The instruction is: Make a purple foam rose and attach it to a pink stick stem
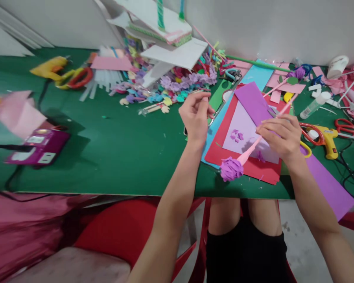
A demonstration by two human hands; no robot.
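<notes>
My right hand (279, 135) is closed round a pink stick (250, 151) that slants down to the left and ends in a purple foam flower (231, 169) near the table's front edge. My left hand (196, 116) hovers over the green table (120, 153) with its fingers curled and pinched together; what they hold is too small to make out. Under both hands lie sheets of foam: red (224, 151), lilac (247, 133), purple (253, 102) and blue (256, 76). Small purple scraps (236, 135) lie on the lilac sheet.
A yellow glue gun (329, 139) and red scissors (346, 126) lie at the right. Several foam flowers (177, 84) and white card pieces (177, 53) crowd the back. A second glue gun (48, 67) and a magenta box (38, 147) sit at the left. Red chair below.
</notes>
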